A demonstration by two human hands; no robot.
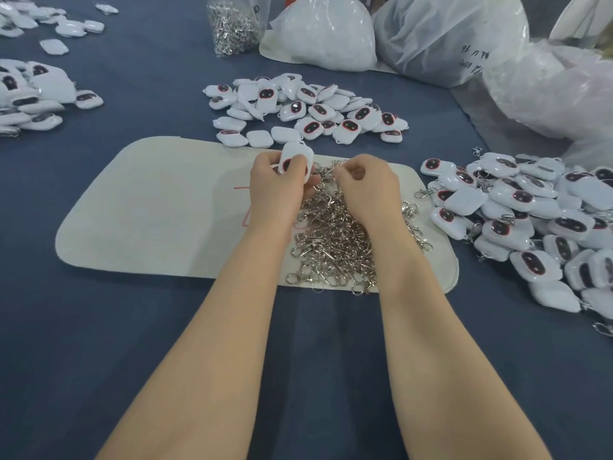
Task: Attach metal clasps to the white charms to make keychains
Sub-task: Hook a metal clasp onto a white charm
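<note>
Blue cloth [132,327] covers a work table, seen from above over two bare forearms. On it lies a cream felt mat [149,210] with a heap of silver metal clasps [335,244] on its right half. The left hand [275,184] grips one white charm [298,159] with a dark oval face, held just above the far edge of the heap. The right hand [365,187] is close beside it, fingers curled at the top of the clasps; whether it pinches one cannot be seen. Loose charms [308,107] are piled beyond the mat, with more piles at the right [530,220] and left [33,94]. A clear bag of clasps [234,24] and bulky plastic bags [447,34] sit at the back.
</note>
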